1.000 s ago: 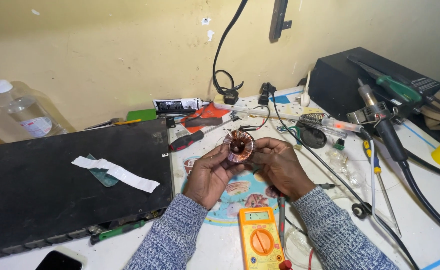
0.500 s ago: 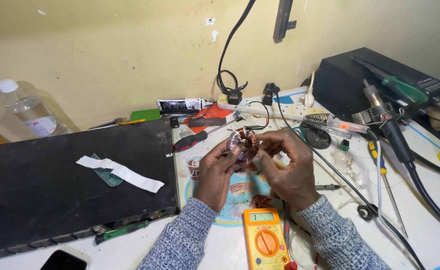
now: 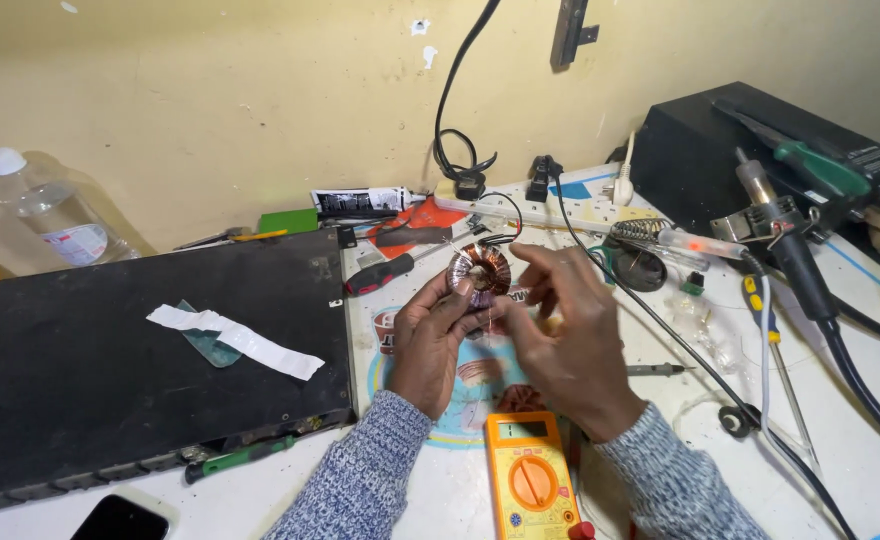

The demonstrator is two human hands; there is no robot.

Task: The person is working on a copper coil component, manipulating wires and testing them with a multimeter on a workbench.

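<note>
A ring-shaped copper wire coil [image 3: 479, 269] is held up on edge above the white bench, near the middle of the head view. My left hand [image 3: 438, 335] grips it from below and the left. My right hand [image 3: 572, 335] is beside it on the right, fingers pinched at the coil's thin wire leads by its right edge. An orange multimeter [image 3: 530, 478] lies on the bench just below my wrists, between my grey knitted sleeves.
A flat black device case [image 3: 110, 370] with a white tape strip fills the left. A red-handled screwdriver [image 3: 385, 273], a power strip [image 3: 550, 210], a soldering iron in its stand [image 3: 780, 230], a black box [image 3: 760, 150], cables, a plastic bottle [image 3: 45, 215] and a phone [image 3: 120, 518] surround my hands.
The coil has been turned up from lying flatter between my hands to standing on edge. My right hand has shifted to its right side and pinches the leads.
</note>
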